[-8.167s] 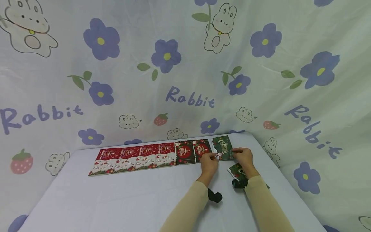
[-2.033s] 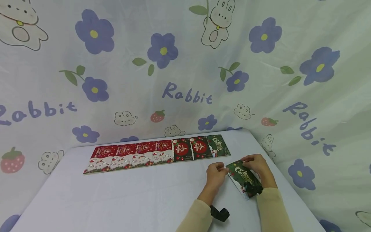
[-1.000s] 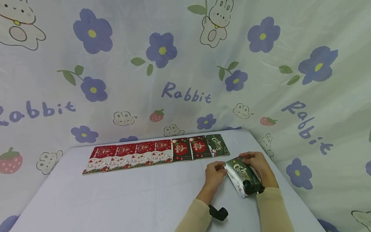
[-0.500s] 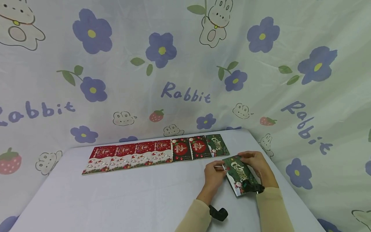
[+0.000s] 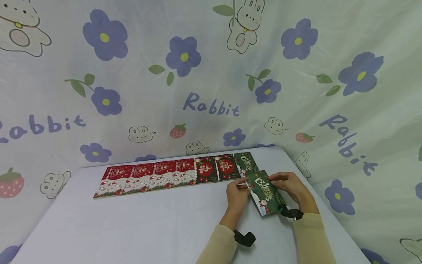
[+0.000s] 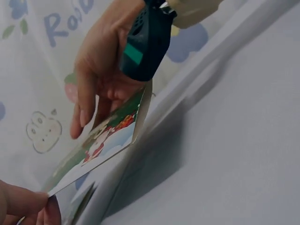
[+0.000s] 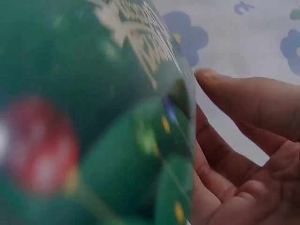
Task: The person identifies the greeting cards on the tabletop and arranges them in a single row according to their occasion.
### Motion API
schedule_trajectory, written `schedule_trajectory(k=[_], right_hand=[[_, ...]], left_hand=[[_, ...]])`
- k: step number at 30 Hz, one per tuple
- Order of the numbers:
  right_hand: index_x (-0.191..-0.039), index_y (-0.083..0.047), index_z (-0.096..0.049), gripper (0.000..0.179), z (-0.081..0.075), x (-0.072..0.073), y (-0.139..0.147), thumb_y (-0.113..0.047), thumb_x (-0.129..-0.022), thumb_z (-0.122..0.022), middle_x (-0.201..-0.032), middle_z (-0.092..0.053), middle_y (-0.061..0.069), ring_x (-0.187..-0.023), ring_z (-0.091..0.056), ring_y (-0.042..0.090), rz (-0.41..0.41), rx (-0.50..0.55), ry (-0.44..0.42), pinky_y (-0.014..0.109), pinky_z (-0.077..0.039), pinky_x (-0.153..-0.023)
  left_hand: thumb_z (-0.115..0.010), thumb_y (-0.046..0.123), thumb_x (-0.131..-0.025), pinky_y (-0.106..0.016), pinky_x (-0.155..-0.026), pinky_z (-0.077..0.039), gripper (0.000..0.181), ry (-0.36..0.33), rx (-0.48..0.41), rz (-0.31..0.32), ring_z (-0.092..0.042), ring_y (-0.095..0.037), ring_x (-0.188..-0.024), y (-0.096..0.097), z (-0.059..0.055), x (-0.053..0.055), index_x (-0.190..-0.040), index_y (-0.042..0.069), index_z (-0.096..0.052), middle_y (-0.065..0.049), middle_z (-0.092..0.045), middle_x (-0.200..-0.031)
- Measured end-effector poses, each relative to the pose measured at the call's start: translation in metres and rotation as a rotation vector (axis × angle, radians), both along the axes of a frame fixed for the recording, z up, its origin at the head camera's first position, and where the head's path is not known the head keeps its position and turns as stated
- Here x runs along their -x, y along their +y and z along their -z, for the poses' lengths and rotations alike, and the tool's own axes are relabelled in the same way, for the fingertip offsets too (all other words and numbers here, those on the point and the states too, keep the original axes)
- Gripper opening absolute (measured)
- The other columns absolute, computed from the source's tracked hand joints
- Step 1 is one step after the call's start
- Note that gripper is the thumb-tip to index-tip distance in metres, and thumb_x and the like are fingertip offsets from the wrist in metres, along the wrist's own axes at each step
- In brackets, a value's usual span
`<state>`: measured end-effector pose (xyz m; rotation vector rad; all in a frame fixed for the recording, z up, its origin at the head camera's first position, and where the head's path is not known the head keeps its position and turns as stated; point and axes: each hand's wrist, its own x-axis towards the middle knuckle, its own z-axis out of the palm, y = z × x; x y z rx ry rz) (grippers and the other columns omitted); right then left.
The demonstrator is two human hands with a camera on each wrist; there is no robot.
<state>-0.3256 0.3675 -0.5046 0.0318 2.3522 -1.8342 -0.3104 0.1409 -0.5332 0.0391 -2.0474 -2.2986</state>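
A green Christmas greeting card [image 5: 263, 190] with gold "Merry Christmas" lettering is held tilted above the table. My left hand [image 5: 238, 196] pinches its left edge between thumb and finger; the left wrist view shows this pinch at a corner [image 6: 70, 176]. My right hand [image 5: 292, 187] holds the opposite edge, with the thumb tip right at the rim and the other fingers partly hidden behind the card in the right wrist view. A strip of green shows behind the card's right side. The card overlaps the lower part of a matching green card [image 5: 244, 161] in the row.
A row of cards lies along the table's back edge: several red-and-white cards [image 5: 140, 179] at left, then two dark green ones with red circles [image 5: 206, 170]. White cloth covers the table [image 5: 148, 227]. A patterned curtain [image 5: 211, 84] hangs behind it.
The earlier green card was set at the row's right end. Both hands then took up this one; over the last half second it has moved up and left, toward the row.
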Motion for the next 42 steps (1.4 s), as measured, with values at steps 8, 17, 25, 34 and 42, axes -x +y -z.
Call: schedule_trajectory(k=[8, 17, 25, 34, 42], right_hand=[[-0.123, 0.005, -0.069, 0.026, -0.004, -0.003, 0.008, -0.006, -0.100, -0.069, -0.128, -0.064, 0.015, -0.108, -0.063, 0.023, -0.173, -0.025, 0.002, 0.036, -0.054, -0.091], [-0.127, 0.012, -0.065, 0.033, -0.003, -0.003, 0.015, 0.000, -0.097, -0.069, -0.123, -0.063, 0.018, -0.103, -0.064, 0.024, -0.282, 0.023, 0.023, 0.037, -0.057, -0.087], [-0.127, 0.016, -0.062, 0.033, -0.001, 0.000, 0.015, 0.003, -0.096, -0.067, -0.116, -0.065, 0.012, -0.093, -0.066, 0.019, -0.281, 0.078, 0.006, 0.035, -0.059, -0.080], [-0.129, 0.015, -0.062, 0.036, -0.002, -0.001, 0.013, 0.003, -0.096, -0.068, -0.115, -0.066, 0.007, -0.092, -0.066, 0.015, -0.163, 0.102, 0.008, 0.032, -0.058, -0.079], [-0.130, 0.015, -0.062, 0.037, -0.002, 0.001, 0.009, 0.007, -0.094, -0.068, -0.123, -0.062, 0.007, -0.090, -0.064, 0.013, -0.036, 0.112, 0.016, 0.029, -0.057, -0.077]], left_hand=[[-0.067, -0.021, -0.083, -0.023, -0.069, -0.054, 0.042, 0.019, -0.035, -0.034, -0.067, -0.019, -0.090, -0.006, 0.003, 0.007, -0.119, -0.002, -0.076, -0.013, -0.071, -0.107], [-0.067, -0.020, -0.086, -0.022, -0.070, -0.053, 0.040, 0.027, -0.057, -0.067, -0.067, -0.021, -0.094, -0.009, 0.001, 0.009, -0.121, -0.003, -0.075, -0.015, -0.070, -0.109], [-0.066, -0.019, -0.087, -0.021, -0.073, -0.053, 0.039, 0.038, -0.075, -0.082, -0.067, -0.022, -0.097, -0.010, -0.001, 0.008, -0.122, -0.004, -0.074, -0.017, -0.070, -0.109], [-0.069, -0.018, -0.086, -0.022, -0.074, -0.055, 0.032, 0.020, -0.068, -0.035, -0.069, -0.022, -0.095, -0.005, 0.000, 0.008, -0.113, -0.003, -0.076, -0.013, -0.072, -0.103], [-0.073, -0.018, -0.082, -0.021, -0.073, -0.055, 0.027, 0.017, -0.038, 0.033, -0.067, -0.017, -0.088, 0.003, 0.001, 0.003, -0.107, -0.005, -0.076, -0.012, -0.071, -0.100]])
